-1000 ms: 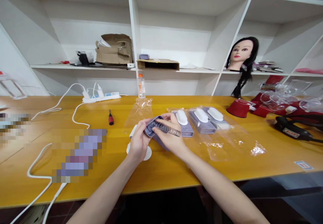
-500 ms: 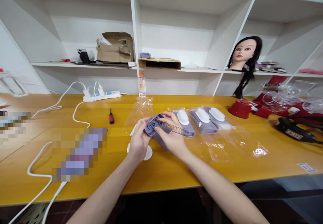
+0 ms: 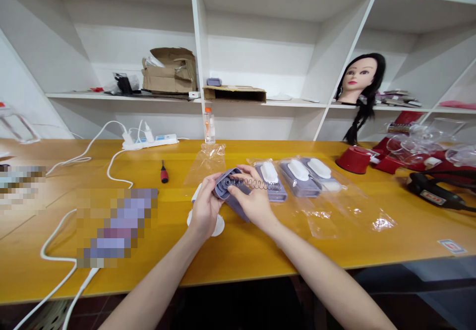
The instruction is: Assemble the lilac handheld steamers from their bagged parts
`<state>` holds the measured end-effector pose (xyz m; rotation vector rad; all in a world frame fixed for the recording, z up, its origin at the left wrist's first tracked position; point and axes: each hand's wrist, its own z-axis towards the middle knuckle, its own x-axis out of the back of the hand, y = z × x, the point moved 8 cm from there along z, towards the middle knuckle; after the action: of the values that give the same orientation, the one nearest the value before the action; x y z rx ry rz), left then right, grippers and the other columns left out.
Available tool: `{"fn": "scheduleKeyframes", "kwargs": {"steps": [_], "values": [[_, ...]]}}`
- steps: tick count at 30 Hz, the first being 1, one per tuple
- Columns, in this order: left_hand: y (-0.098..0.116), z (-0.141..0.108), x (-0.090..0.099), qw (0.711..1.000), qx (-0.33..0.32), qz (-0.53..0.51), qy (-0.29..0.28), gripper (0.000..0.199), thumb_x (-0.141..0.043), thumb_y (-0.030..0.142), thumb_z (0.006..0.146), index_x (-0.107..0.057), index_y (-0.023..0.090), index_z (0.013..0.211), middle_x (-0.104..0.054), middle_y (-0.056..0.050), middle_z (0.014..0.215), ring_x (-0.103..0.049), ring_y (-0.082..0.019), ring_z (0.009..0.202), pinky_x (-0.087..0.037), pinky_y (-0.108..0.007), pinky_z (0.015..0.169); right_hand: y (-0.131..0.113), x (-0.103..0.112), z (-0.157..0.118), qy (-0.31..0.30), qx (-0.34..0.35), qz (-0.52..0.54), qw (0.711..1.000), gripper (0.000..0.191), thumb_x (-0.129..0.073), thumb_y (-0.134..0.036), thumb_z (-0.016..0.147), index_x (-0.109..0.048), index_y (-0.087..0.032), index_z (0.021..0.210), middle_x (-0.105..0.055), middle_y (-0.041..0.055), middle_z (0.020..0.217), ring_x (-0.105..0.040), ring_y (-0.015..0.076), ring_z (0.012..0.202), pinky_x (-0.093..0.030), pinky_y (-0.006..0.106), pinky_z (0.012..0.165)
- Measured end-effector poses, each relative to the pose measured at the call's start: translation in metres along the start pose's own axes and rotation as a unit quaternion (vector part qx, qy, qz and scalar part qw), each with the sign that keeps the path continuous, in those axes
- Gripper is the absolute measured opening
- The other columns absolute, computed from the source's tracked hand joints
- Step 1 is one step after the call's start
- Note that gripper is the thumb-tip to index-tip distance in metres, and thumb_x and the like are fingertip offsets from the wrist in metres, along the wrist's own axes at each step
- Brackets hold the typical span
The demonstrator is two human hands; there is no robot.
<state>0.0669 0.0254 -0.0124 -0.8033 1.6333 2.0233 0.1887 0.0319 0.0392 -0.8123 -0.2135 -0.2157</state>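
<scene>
A purple-grey housing (image 3: pixel 238 207) is tilted between my hands above the table, its open end facing up. My left hand (image 3: pixel 204 208) grips its left side. A metal spring (image 3: pixel 266 185) stretches from the opening out to the right. My right hand (image 3: pixel 255 203) pinches the spring's near end at the opening, thumb and fingers closed on it. Under my left hand lies a white round piece (image 3: pixel 218 226), partly hidden. Several bagged purple units with white tops (image 3: pixel 300 178) stand to the right.
A red-handled screwdriver (image 3: pixel 164 173) and a white power strip (image 3: pixel 150 142) lie at the left, with white cables. Clear plastic bags (image 3: pixel 208 161) lie behind my hands. Red devices (image 3: pixel 355 160) and a black tool (image 3: pixel 435 191) sit at the right.
The spring's free end has swung slightly upward and now lies more level. My right hand has shifted a little; my left hand keeps its hold on the housing.
</scene>
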Motion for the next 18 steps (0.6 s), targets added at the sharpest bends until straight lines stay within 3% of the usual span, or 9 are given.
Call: {"fn": "scheduleKeyframes", "kwargs": {"steps": [5, 11, 16, 18], "values": [[0.005, -0.001, -0.001, 0.995, -0.033, 0.093, -0.016, 0.030, -0.064, 0.024, 0.068, -0.057, 0.020, 0.097, -0.062, -0.003, 0.098, -0.056, -0.016, 0.089, -0.044, -0.028, 0.077, 0.000, 0.002, -0.001, 0.022, -0.002, -0.012, 1.000, 0.015, -0.063, -0.019, 0.071, -0.064, -0.022, 0.086, -0.055, 0.0058, 0.107, -0.052, 0.0206, 0.105, -0.040, 0.041, 0.097], [0.025, -0.003, 0.006, 0.943, -0.163, 0.288, 0.043, 0.029, -0.055, 0.010, 0.066, -0.061, 0.020, 0.092, -0.063, -0.004, 0.093, -0.056, -0.019, 0.089, -0.044, -0.029, 0.080, -0.002, 0.002, -0.003, 0.024, 0.011, 0.012, 1.000, 0.016, -0.065, -0.019, 0.069, -0.066, -0.024, 0.084, -0.058, 0.0029, 0.100, -0.055, 0.0194, 0.101, -0.043, 0.039, 0.094], [0.016, 0.002, 0.009, 0.962, -0.098, 0.251, 0.054, 0.024, -0.059, 0.017, 0.067, -0.059, 0.020, 0.090, -0.062, -0.004, 0.086, -0.058, -0.018, 0.073, -0.049, -0.027, 0.059, -0.001, 0.001, -0.004, 0.014, 0.001, 0.023, 1.000, 0.017, -0.066, -0.020, 0.070, -0.066, -0.025, 0.086, -0.056, 0.0032, 0.103, -0.055, 0.0189, 0.101, -0.046, 0.037, 0.091], [0.014, 0.003, 0.010, 0.968, -0.083, 0.230, 0.048, 0.024, -0.060, 0.018, 0.065, -0.059, 0.019, 0.089, -0.063, -0.004, 0.085, -0.058, -0.017, 0.071, -0.049, -0.027, 0.059, 0.000, 0.001, -0.004, 0.012, -0.002, 0.023, 1.000, 0.017, -0.066, -0.021, 0.070, -0.067, -0.025, 0.087, -0.056, 0.0031, 0.104, -0.055, 0.0194, 0.101, -0.047, 0.037, 0.089]]}}
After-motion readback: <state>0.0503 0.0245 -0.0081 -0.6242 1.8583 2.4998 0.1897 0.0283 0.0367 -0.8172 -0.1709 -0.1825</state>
